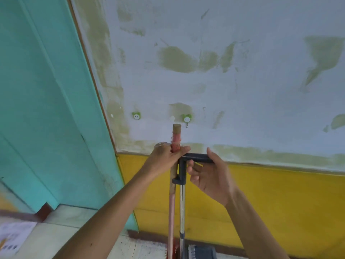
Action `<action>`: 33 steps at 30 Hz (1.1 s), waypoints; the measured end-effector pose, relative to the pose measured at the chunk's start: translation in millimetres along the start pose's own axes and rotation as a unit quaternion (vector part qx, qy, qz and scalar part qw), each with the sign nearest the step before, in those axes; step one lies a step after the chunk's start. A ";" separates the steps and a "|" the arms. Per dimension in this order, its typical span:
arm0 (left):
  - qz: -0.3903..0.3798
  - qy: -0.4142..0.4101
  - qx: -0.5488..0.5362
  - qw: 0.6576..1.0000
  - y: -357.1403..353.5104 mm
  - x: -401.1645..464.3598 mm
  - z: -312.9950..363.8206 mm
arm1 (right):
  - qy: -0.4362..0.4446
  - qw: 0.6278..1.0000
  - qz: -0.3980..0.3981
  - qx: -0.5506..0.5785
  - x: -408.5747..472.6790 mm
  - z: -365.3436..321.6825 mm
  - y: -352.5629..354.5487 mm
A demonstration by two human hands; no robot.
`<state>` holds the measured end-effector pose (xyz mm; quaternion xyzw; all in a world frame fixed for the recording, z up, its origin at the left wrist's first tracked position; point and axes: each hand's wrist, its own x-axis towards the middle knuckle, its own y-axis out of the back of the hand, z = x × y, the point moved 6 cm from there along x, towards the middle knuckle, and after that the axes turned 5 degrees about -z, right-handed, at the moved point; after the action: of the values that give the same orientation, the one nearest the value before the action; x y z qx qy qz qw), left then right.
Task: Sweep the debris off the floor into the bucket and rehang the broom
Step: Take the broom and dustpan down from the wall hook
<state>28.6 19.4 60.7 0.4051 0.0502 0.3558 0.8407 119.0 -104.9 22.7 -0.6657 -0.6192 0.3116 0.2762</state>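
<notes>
The broom's red-pink handle (pixel 176 136) stands upright in the middle of the view, its bare wooden tip just below the wall hooks. My left hand (pixel 166 157) is shut on it near the top. Beside it rises the dustpan's steel pole (pixel 182 202) with a dark L-shaped grip (pixel 197 157) clipped to the broom. My right hand (pixel 211 176) curls around that grip, thumb over it and fingers loose beneath. The dustpan's dark pan (pixel 202 251) rests on the floor at the bottom edge. A green smiley hook (pixel 187 119) sits on the wall just right of the broom's tip.
A second green smiley hook (pixel 136 116) is on the white patchy wall to the left. A turquoise door (pixel 46 109) fills the left side. The lower wall (pixel 280 199) is yellow. A printed sheet of paper (pixel 13 238) lies on the tiled floor at lower left.
</notes>
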 end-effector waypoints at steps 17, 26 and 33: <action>-0.053 0.333 -0.239 0.910 -0.7 -291.4 -6.1 | -0.081 0.958 0.201 -0.190 -48.7 187.3 -77.7; 0.092 0.559 -0.501 0.654 -40.6 -470.1 19.5 | -0.223 0.913 -0.009 -0.343 -142.9 306.7 -130.9; 0.187 0.426 -0.724 0.509 -119.9 -554.3 60.2 | -0.255 0.886 -0.034 -0.385 -245.7 354.1 -118.3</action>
<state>-293.3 -423.8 -98.1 -0.5451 0.0504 0.5468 0.6335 -235.8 -346.6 -101.6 -0.5961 -0.7617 0.1984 -0.1587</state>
